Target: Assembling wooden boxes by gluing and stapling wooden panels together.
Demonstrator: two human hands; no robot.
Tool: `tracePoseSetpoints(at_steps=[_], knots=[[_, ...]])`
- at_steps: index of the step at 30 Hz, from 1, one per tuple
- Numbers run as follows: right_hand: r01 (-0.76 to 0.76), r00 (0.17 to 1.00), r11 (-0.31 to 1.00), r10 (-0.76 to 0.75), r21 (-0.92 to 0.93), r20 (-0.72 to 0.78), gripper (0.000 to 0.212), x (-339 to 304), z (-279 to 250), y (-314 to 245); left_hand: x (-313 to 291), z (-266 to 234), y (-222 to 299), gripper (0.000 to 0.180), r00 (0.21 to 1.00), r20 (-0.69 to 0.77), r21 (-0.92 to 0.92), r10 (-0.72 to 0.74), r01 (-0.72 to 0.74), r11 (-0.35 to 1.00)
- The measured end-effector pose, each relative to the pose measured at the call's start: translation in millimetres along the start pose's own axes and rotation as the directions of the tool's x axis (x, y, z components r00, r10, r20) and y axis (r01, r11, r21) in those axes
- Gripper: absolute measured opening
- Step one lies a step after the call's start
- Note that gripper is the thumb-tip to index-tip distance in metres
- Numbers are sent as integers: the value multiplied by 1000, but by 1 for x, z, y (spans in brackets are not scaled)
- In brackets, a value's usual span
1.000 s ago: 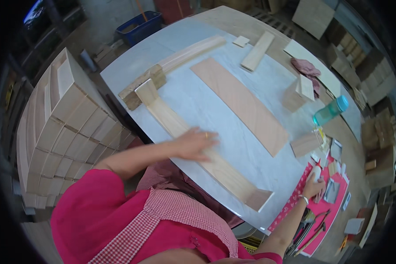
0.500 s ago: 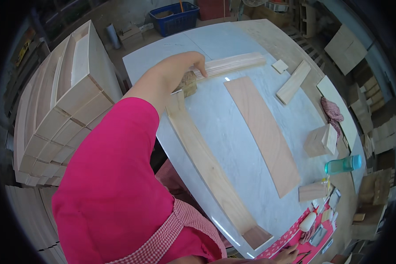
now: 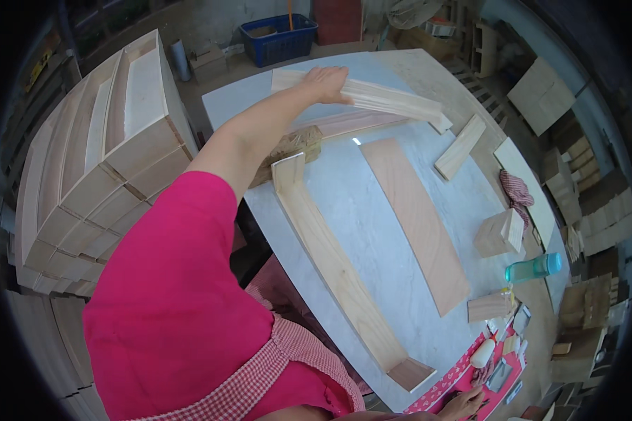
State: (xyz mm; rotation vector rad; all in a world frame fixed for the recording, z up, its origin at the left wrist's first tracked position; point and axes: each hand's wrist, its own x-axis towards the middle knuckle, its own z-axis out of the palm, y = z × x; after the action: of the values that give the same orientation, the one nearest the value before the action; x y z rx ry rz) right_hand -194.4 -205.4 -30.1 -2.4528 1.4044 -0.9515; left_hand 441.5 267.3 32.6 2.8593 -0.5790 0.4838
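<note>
My left hand (image 3: 328,85) reaches to the far side of the table, its fingers wrapped over a long pale wooden board (image 3: 390,100) raised above the tabletop. Below it lies another pinkish board (image 3: 361,123), next to a block wrapped in brown tape (image 3: 288,149). Nearer me stands a long U-shaped wooden frame piece (image 3: 337,274) with a short upright piece at each end. My right hand (image 3: 463,405) is low at the right, on a pink patterned cloth (image 3: 435,401); its fingers are drawn together, and what they hold is hidden.
A flat reddish plank (image 3: 418,224) lies mid-table. Along the right are a short board (image 3: 461,146), wooden blocks (image 3: 497,234), a checked cloth (image 3: 516,188), a teal bottle (image 3: 534,268) and a white glue bottle (image 3: 482,353). Stacked wooden drawer boxes (image 3: 98,168) stand left; a blue basket (image 3: 277,42) sits behind.
My left hand has moved up and slightly right, lifting the pale board off the one beneath and swinging it. The frame piece's far end now shows. My right hand stays about where it was.
</note>
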Motion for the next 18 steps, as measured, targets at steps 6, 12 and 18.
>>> tracePoseSetpoints(at_steps=[6,12,18], knots=[[85,996,925,-73,370,-46,45,8,-26,-38,-50,-77,75,26,924,-223,-47,310,-328,944],[-77,997,557,37,827,68,37,-8,-30,-99,-130,-75,162,21,419,-656,90,628,-782,617],[-226,974,327,77,918,213,41,-22,-36,-101,-182,-67,188,20,374,-689,68,620,-819,569]])
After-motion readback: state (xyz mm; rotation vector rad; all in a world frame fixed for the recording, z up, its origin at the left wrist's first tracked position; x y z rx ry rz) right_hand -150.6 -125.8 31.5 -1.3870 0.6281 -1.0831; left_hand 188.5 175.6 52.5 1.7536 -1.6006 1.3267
